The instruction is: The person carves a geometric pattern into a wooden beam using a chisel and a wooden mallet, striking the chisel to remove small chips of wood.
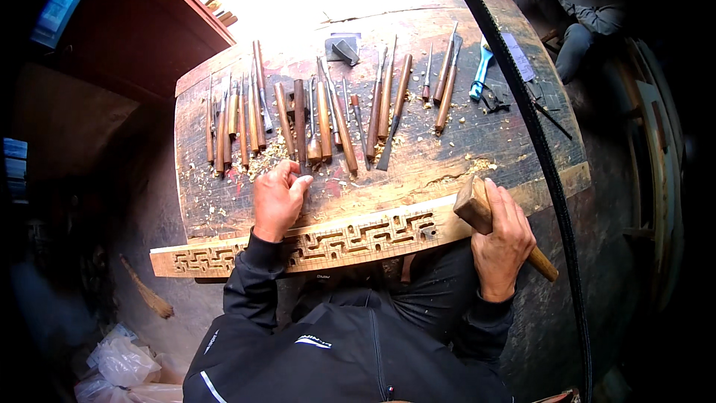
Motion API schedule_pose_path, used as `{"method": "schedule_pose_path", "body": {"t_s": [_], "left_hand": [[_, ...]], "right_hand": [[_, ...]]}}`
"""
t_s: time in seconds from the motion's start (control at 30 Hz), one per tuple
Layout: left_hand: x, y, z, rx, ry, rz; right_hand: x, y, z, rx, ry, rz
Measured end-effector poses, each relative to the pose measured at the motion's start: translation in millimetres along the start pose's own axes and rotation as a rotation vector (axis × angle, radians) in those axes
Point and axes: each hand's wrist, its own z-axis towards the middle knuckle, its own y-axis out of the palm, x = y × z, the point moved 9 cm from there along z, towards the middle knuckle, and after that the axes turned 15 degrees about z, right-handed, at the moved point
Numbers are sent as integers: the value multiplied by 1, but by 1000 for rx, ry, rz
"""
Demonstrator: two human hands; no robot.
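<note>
My left hand (277, 198) is over the near side of the workbench, fingers curled and thumb bent in. Its fingertips close at the lower end of a dark-handled chisel (300, 116); the grip itself is partly hidden. My right hand (503, 242) is wrapped round a wooden mallet (473, 207), whose handle sticks out below the palm. Between me and the bench lies a long wooden board (350, 242), carved with a cut-out fretwork pattern along drawn grid lines. My left forearm crosses over it, hiding part of the pattern.
Several wood-handled chisels (328, 123) lie in a row across the workbench (403, 179), among wood shavings. Behind them sits a dark block (345, 52); a blue-handled brush (481, 75) is at right. A black strap (533, 112) crosses the view. Another person (574, 15) sits far right.
</note>
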Motion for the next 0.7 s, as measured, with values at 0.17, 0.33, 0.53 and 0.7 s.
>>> {"method": "schedule_pose_path", "body": {"t_s": [0.17, 0.33, 0.53, 0.7], "left_hand": [[7, 7, 0, -17, 73, 38], [8, -4, 2, 40, -19, -240], [-40, -26, 19, 88, -84, 81], [-53, -16, 16, 96, -71, 131]], "right_hand": [[1, 0, 1, -15, 8, -2], [0, 1, 1, -22, 10, 5], [-1, -2, 1, -14, 0, 16], [0, 1, 0, -30, 22, 40]]}}
